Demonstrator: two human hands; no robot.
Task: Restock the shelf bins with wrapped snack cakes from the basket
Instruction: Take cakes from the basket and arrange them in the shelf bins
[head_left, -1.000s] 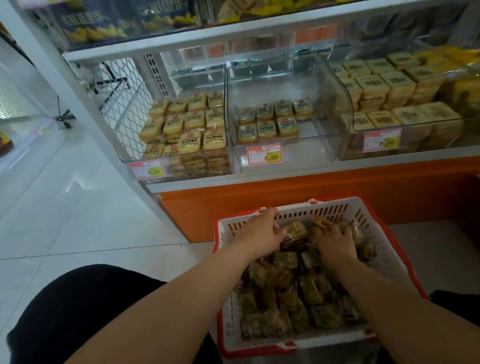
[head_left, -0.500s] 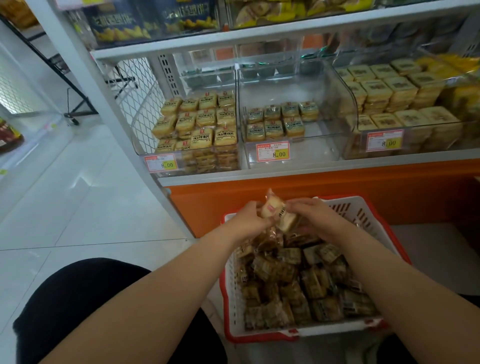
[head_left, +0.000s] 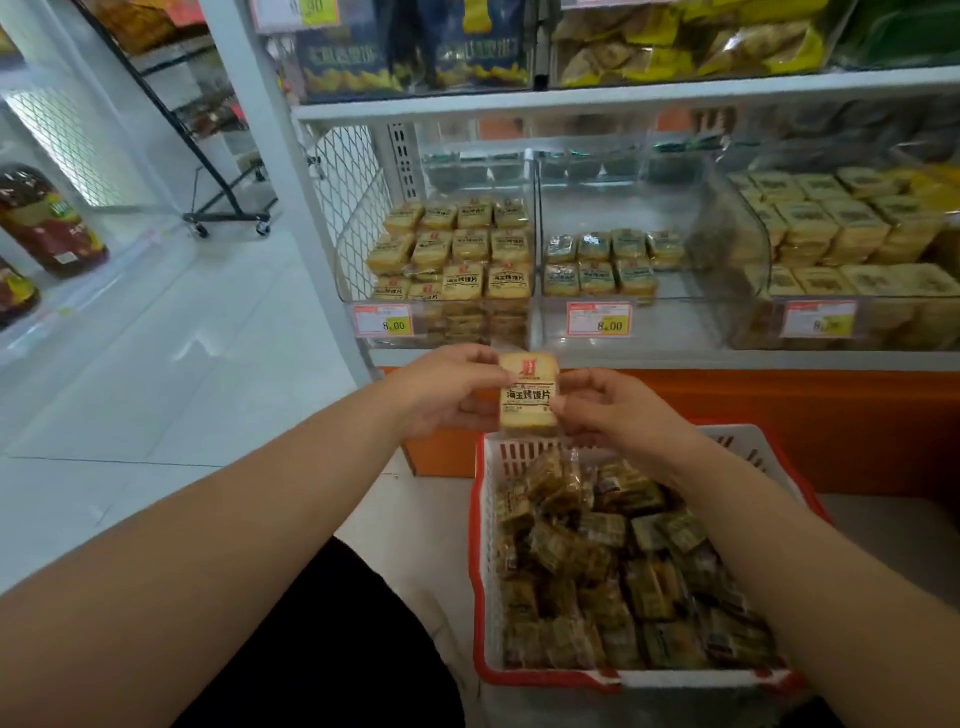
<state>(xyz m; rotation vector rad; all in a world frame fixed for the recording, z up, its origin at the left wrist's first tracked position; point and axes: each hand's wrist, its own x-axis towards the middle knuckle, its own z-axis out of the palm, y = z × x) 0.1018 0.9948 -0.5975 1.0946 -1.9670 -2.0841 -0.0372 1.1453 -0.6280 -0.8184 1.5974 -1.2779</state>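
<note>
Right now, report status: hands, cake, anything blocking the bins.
Left hand and right hand both pinch one cake. Held above basket, below left bin. Nothing in the way.

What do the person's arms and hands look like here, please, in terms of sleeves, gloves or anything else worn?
Both forearms are bare up to the frame edge, with no sleeves in view. The left hand and right hand wear no gloves, and no rings, watch or wristbands show. The fingernails look short and plain, as far as the blur lets one tell. Dark clothing shows below the left arm.
</note>
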